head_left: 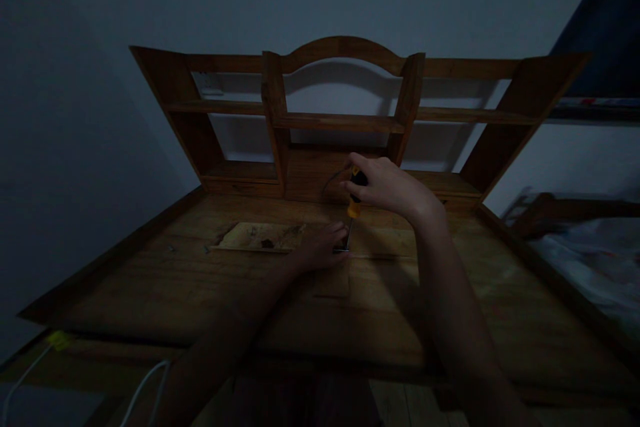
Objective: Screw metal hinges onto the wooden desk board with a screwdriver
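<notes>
My right hand [387, 185] is closed around the yellow and black handle of a screwdriver [355, 203], held nearly upright. Its shaft points down to a small metal piece [342, 250], perhaps a bracket, beside my left fingertips. Low on the desk, my left hand [321, 245] presses its fingers together over a long wooden board [250, 235] with dark stains, gripping it near the metal piece. Just below that hand lies a short flat piece of wood [333, 282]. The screwdriver's tip and the left hand's underside are hard to make out in the dim light.
A wooden shelf unit [340, 121] stands along the back of the desk [165, 287]. Two small objects, perhaps screws [207, 249], lie left of the board. A white cable [145, 383] hangs at the front left edge, and a yellow item [59, 340] sits near the left corner.
</notes>
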Available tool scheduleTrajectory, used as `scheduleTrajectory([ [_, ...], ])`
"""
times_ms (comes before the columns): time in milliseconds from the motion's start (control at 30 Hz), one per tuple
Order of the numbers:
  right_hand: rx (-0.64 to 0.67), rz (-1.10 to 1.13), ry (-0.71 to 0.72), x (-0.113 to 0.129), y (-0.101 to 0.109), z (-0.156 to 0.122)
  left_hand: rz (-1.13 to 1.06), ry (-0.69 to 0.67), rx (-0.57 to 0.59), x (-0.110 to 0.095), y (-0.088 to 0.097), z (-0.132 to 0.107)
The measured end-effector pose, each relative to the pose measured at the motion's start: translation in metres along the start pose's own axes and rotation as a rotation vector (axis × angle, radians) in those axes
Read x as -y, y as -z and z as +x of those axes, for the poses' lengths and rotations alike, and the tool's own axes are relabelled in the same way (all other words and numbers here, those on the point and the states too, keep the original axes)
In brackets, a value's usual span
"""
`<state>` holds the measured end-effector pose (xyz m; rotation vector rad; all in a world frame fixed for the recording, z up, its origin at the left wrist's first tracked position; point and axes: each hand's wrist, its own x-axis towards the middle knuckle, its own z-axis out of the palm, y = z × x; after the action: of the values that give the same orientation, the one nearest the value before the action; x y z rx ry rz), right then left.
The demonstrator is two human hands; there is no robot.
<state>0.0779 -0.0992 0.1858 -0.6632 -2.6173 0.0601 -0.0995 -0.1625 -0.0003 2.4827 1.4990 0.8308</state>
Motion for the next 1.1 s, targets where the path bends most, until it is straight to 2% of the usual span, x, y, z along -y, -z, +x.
scheduleTrajectory([
  [1100,0.028,0.018,-0.017,-0.0027,0.0016,0.0016,0.014,-0.024,-0.021,0.0041,-0.0030,-0.0011],
])
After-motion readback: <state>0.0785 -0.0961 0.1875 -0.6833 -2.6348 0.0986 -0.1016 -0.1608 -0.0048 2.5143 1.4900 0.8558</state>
